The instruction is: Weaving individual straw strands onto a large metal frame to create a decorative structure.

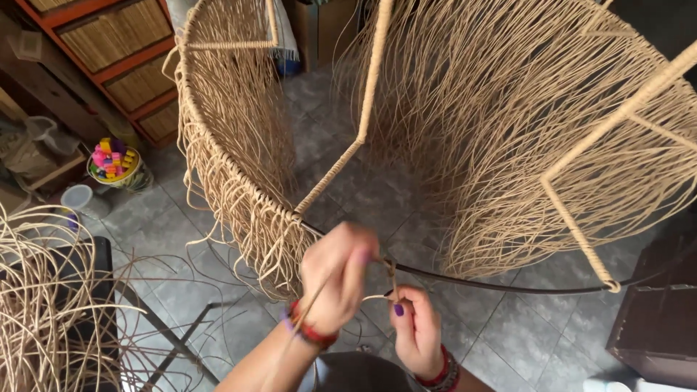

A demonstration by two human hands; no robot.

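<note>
A large round frame point(501, 286) of dark metal rod fills the view, with tan rattan strands point(239, 167) hanging from its wrapped rim and wrapped struts point(330, 174) crossing inside. My left hand point(335, 279) is closed on a thin rattan strand point(390, 274) at the bare rod, slightly blurred. My right hand point(415, 330) pinches the same strand just below the rod, right beside the left hand. Both wrists wear red bracelets.
A loose heap of rattan strands point(51, 305) lies on a dark stand at the left. A tub of bright coloured pieces point(115, 163) and a white cup point(76, 197) sit on the tiled floor. Orange shelving point(116, 51) stands behind, a dark wooden cabinet point(657, 319) at the right.
</note>
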